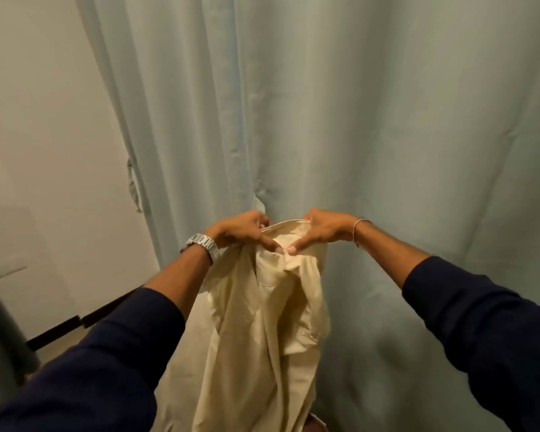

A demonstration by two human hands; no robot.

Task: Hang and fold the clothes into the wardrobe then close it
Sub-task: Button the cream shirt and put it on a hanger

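Before curtain point(325, 120), both hands hold shirt point(262, 322) hanging vertically, collar up.

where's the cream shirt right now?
Head view, lower centre: the cream shirt hangs from its collar, held by left hand and right hand, before the pale curtain.

front: curtain point(340, 120) hangs shut just behind hands | left: bare wall point(38, 135)

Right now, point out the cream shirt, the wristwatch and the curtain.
cream shirt point(262, 332): head view, hanging front panel.
wristwatch point(204, 243): head view, metal band on the left wrist.
curtain point(371, 126): head view, bare folds above the hands.
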